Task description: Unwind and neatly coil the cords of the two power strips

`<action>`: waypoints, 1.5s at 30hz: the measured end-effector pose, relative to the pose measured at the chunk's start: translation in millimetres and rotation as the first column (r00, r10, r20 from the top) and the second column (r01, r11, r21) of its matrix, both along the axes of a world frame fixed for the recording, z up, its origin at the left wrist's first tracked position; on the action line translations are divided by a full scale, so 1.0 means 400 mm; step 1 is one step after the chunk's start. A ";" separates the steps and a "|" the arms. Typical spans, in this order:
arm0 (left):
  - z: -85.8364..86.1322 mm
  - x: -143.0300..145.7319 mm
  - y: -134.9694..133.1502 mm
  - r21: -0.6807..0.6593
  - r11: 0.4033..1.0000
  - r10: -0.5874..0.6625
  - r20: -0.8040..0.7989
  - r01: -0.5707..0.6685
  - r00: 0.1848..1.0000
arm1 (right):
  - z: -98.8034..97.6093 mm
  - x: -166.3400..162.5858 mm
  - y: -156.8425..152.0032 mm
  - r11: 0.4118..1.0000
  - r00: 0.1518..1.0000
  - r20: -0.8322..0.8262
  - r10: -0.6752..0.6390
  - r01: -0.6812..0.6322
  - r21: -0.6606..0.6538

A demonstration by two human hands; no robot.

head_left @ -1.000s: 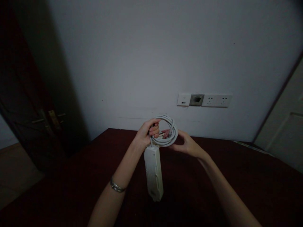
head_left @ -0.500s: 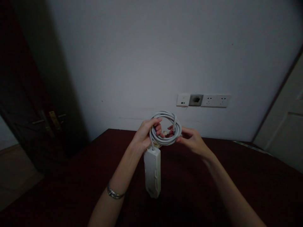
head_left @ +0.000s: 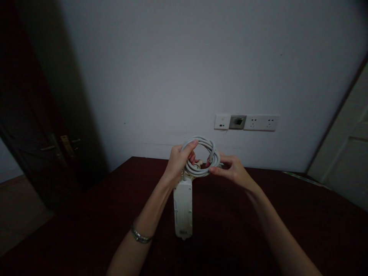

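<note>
As fingers (head_left: 188,148) clasp cable (head_left: 215,156), strip (head_left: 182,209) dangles

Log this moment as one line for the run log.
left hand: closed on coiled cord | right hand: pinches coil's right side | power strip: hangs down below left hand | table: dark, beneath

text: none legible | power strip (head_left: 183,209): dark mark near lower end, perhaps a label; too dim to read

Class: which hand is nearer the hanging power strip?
Left. The left hand grips the coiled cord right above the power strip; the right hand pinches the coil's other side, farther off.
</note>
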State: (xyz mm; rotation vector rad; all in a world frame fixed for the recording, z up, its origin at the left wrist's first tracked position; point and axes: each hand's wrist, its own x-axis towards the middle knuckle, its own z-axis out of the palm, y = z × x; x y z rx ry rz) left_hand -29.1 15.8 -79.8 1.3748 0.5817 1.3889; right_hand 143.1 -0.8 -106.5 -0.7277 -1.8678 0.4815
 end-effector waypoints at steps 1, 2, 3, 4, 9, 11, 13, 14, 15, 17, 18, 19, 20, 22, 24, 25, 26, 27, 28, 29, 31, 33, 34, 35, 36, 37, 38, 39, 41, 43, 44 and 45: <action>0.001 0.000 -0.002 -0.010 0.998 -0.054 0.005 0.054 0.999 | 0.004 0.002 -0.007 0.998 0.999 -0.009 0.036 -0.036 -0.059; 0.002 0.001 -0.003 -0.028 0.992 -0.122 0.027 0.123 0.992 | 0.008 0.003 -0.013 0.992 0.998 -0.030 0.061 -0.064 -0.107; 0.003 0.001 -0.005 -0.051 0.979 -0.193 0.061 0.196 0.979 | 0.011 0.003 -0.019 0.987 0.995 -0.063 0.076 -0.084 -0.137; 0.005 0.002 -0.006 -0.078 0.961 -0.257 0.103 0.266 0.961 | 0.013 0.002 -0.023 0.983 0.991 -0.097 0.089 -0.103 -0.154; 0.012 0.001 -0.003 -0.206 0.874 -0.386 0.257 0.441 0.886 | 0.005 -0.006 -0.013 0.945 0.960 -0.164 0.228 -0.258 -0.199; 0.014 -0.001 -0.003 -0.233 0.852 -0.400 0.286 0.468 0.871 | -0.008 0.005 0.007 0.906 0.926 -0.211 0.313 -0.358 -0.227; 0.016 -0.003 -0.004 -0.252 0.840 -0.403 0.301 0.480 0.864 | -0.024 0.030 0.031 0.858 0.875 -0.315 0.368 -0.450 -0.248; 0.018 -0.004 -0.005 -0.259 0.837 -0.402 0.306 0.482 0.863 | -0.034 0.047 0.043 0.838 0.851 -0.373 0.369 -0.478 -0.262; 0.019 -0.005 -0.005 -0.265 0.836 -0.398 0.310 0.481 0.863 | -0.044 0.063 0.054 0.823 0.836 -0.422 0.350 -0.490 -0.289; 0.023 -0.007 -0.005 -0.275 0.834 -0.390 0.318 0.478 0.864 | -0.068 0.093 0.071 0.781 0.836 -0.465 0.293 -0.489 -0.387; 0.025 -0.009 -0.004 -0.280 0.832 -0.389 0.324 0.480 0.863 | -0.082 0.103 0.077 0.746 0.846 -0.456 0.276 -0.488 -0.453; 0.027 -0.011 -0.004 -0.282 0.829 -0.387 0.334 0.483 0.859 | -0.097 0.107 0.081 0.698 0.858 -0.432 0.278 -0.489 -0.523; 0.030 -0.013 -0.003 -0.283 0.827 -0.385 0.345 0.486 0.856 | -0.113 0.106 0.085 0.642 0.867 -0.398 0.300 -0.492 -0.588; 0.034 -0.018 -0.002 -0.276 0.829 -0.373 0.376 0.486 0.849 | -0.146 0.086 0.090 0.512 0.858 -0.327 0.396 -0.502 -0.697; 0.037 -0.022 0.000 -0.268 0.839 -0.350 0.399 0.473 0.847 | -0.176 0.043 0.092 0.397 0.807 -0.308 0.504 -0.533 -0.747; 0.037 -0.024 0.001 -0.261 0.846 -0.339 0.409 0.465 0.847 | -0.190 0.015 0.092 0.358 0.775 -0.323 0.543 -0.562 -0.746; 0.037 -0.026 0.002 -0.253 0.851 -0.332 0.417 0.459 0.846 | -0.203 -0.014 0.090 0.333 0.744 -0.347 0.570 -0.596 -0.730; 0.037 -0.028 0.003 -0.244 0.856 -0.328 0.426 0.457 0.843 | -0.214 -0.045 0.087 0.317 0.717 -0.364 0.595 -0.625 -0.714; 0.036 -0.030 0.004 -0.232 0.859 -0.327 0.436 0.456 0.838 | -0.224 -0.073 0.084 0.306 0.701 -0.367 0.612 -0.638 -0.707; 0.036 -0.032 0.005 -0.221 0.862 -0.327 0.446 0.456 0.833 | -0.234 -0.099 0.080 0.294 0.694 -0.363 0.622 -0.637 -0.713; 0.036 -0.037 0.008 -0.211 0.867 -0.322 0.454 0.451 0.831 | -0.249 -0.134 0.074 0.284 0.702 -0.344 0.623 -0.614 -0.737; 0.038 -0.045 0.011 -0.223 0.864 -0.324 0.440 0.452 0.837 | -0.256 -0.145 0.073 0.316 0.734 -0.310 0.604 -0.579 -0.752; 0.040 -0.051 0.014 -0.230 0.859 -0.331 0.432 0.457 0.839 | -0.256 -0.142 0.075 0.352 0.757 -0.287 0.587 -0.558 -0.751; 0.041 -0.058 0.018 -0.234 0.853 -0.342 0.425 0.466 0.838 | -0.252 -0.134 0.076 0.403 0.785 -0.250 0.566 -0.529 -0.747; 0.042 -0.067 0.024 -0.233 0.847 -0.356 0.419 0.478 0.835 | -0.244 -0.124 0.077 0.466 0.817 -0.200 0.541 -0.489 -0.737; 0.042 -0.076 0.032 -0.230 0.841 -0.371 0.413 0.489 0.832 | -0.233 -0.111 0.078 0.535 0.847 -0.144 0.511 -0.445 -0.719; 0.041 -0.085 0.041 -0.224 0.838 -0.384 0.405 0.497 0.830 | -0.218 -0.098 0.077 0.602 0.875 -0.084 0.478 -0.396 -0.693; 0.038 -0.095 0.052 -0.218 0.837 -0.395 0.393 0.502 0.830 | -0.200 -0.085 0.074 0.661 0.895 -0.025 0.446 -0.348 -0.664; 0.028 -0.110 0.077 -0.212 0.837 -0.412 0.361 0.504 0.837 | -0.162 -0.061 0.065 0.740 0.914 0.065 0.401 -0.281 -0.611; 0.014 -0.119 0.104 -0.220 0.841 -0.410 0.337 0.494 0.848 | -0.127 -0.043 0.053 0.776 0.914 0.136 0.383 -0.238 -0.584; 0.007 -0.119 0.117 -0.231 0.845 -0.398 0.331 0.483 0.855 | -0.114 -0.035 0.048 0.784 0.911 0.172 0.374 -0.212 -0.583; 0.000 -0.118 0.128 -0.246 0.848 -0.383 0.328 0.469 0.864 | -0.105 -0.029 0.043 0.788 0.910 0.203 0.362 -0.182 -0.589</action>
